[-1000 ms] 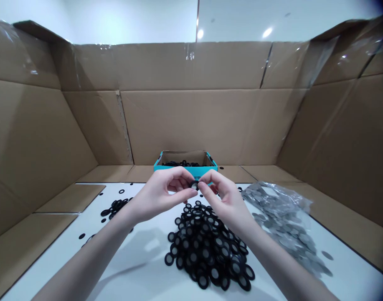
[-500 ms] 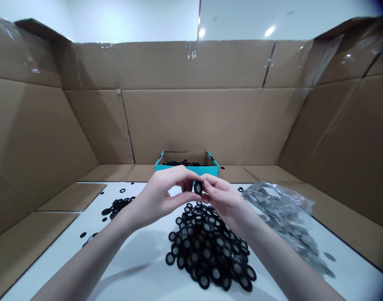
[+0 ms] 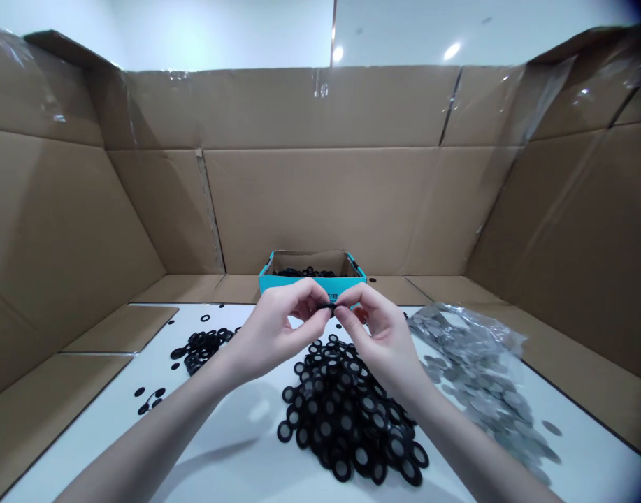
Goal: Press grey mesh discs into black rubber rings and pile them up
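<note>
Head view: one black ring (image 3: 329,306), edge-on, pinched between the fingertips (image 3: 320,299) of the left hand (image 3: 281,328) and the right hand (image 3: 375,339), both sets of fingers closed narrowly on it. Below the hands: large heap of black rings (image 3: 346,419) on white desk (image 3: 89,426). To the left, smaller heap (image 3: 202,347); to the right, plastic bag of grey metal discs (image 3: 472,363). Beyond, partly blocked by the hands: teal box (image 3: 293,284) holding black rings, before cardboard lining (image 3: 320,209).
</note>
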Motion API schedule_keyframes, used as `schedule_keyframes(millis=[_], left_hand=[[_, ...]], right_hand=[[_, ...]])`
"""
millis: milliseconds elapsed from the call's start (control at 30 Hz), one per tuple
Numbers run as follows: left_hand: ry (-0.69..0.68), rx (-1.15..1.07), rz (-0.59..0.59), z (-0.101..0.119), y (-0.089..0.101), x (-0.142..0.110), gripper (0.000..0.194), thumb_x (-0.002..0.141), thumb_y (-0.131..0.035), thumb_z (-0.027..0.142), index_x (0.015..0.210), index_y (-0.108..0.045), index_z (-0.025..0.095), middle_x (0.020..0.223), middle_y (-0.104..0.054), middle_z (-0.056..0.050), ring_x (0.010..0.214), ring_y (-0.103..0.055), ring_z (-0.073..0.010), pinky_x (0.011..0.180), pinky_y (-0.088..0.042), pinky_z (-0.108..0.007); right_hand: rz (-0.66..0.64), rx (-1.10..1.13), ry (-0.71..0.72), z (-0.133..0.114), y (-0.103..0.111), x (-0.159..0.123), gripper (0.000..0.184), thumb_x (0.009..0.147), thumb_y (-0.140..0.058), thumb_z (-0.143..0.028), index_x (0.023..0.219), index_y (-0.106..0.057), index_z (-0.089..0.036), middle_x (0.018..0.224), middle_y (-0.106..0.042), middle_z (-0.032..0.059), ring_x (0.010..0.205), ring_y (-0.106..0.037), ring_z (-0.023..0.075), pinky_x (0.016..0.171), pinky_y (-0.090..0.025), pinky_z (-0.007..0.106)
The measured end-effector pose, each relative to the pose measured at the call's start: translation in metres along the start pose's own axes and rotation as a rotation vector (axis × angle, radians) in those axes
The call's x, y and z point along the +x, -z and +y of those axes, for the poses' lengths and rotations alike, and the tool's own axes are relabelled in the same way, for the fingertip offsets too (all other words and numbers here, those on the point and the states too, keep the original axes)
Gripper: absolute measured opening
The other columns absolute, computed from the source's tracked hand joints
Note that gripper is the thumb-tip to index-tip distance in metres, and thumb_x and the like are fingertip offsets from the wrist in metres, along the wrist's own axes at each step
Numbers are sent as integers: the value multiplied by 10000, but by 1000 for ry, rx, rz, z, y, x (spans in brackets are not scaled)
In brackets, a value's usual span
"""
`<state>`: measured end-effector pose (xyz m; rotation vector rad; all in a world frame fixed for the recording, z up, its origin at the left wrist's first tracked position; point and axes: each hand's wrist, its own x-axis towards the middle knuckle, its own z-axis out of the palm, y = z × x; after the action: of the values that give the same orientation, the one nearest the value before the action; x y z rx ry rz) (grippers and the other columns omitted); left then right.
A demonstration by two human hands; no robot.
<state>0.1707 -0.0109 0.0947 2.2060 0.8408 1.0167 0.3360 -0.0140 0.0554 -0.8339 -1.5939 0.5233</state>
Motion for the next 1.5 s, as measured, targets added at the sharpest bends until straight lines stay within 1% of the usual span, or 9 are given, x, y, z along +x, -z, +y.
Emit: schedule_keyframes(millis=[333,533,633,733,833,933,1033,1333,1500], left_hand=[[-17,-8,-29,-6,2,1,96,908,-515,244,865,-534,160,745,-580,3,647,-563,-100,539,-457,-193],[-41,116,-10,-3,2,0,76,895,-519,197,834,-545,159,700,-565,19,623,-532,-86,497,-402,-165],[-46,135,-16,-4,3,1,90,905,-524,195,832,-559,156,698,-574,20,618,-536,-82,530,-424,-174],[-76,75,13,-6,3,2,73,895,-583,213,944,-574,159,725,-580,22,646,-562,-90,601,-476,-198],[-133,33,34,-8,3,2,253,849,-669,214,1075,-566,167,787,-604,14,695,-589,-105,671,-505,-226],[-187,61,39,-7,2,1,187,852,-667,191,1024,-604,152,848,-642,-16,729,-600,-116,697,-504,-240],[-236,104,61,-6,3,0,168,862,-648,166,1024,-619,132,838,-651,-23,719,-594,-115,685,-496,-240],[-361,222,44,-2,7,-1,139,882,-645,187,1014,-651,146,771,-577,11,711,-535,-98,686,-442,-219],[-385,223,5,-3,8,-1,218,874,-658,201,1089,-630,175,847,-572,-7,753,-528,-113,696,-447,-224]], right_hand=[[-2,-93,40,-2,0,0,151,888,-499,-254,747,-513,-203,686,-541,-17,653,-506,129,602,-362,269],[14,-140,80,-4,0,-1,150,875,-509,-221,726,-516,-202,670,-547,-15,632,-477,124,601,-363,260],[32,-144,62,-4,-1,-1,151,863,-520,-225,714,-510,-204,675,-552,-9,648,-473,132,621,-363,270],[-26,23,-85,-5,1,1,184,864,-536,-314,721,-510,-201,693,-523,-8,663,-460,136,620,-354,275],[-149,317,-249,-5,3,3,280,852,-562,-432,708,-501,-200,679,-454,-21,643,-409,125,602,-334,265],[-254,500,-362,-5,4,4,344,814,-615,-483,675,-478,-199,653,-405,-31,621,-355,117,592,-309,259],[-304,594,-454,-5,5,5,337,786,-640,-484,691,-492,-197,682,-392,-25,626,-337,120,595,-308,264],[-341,630,-434,-10,8,7,253,748,-674,-442,770,-594,-204,770,-474,10,673,-389,139,644,-356,287],[-343,632,-439,-9,8,5,280,722,-714,-459,824,-646,-208,813,-526,15,699,-441,138,667,-389,284]])
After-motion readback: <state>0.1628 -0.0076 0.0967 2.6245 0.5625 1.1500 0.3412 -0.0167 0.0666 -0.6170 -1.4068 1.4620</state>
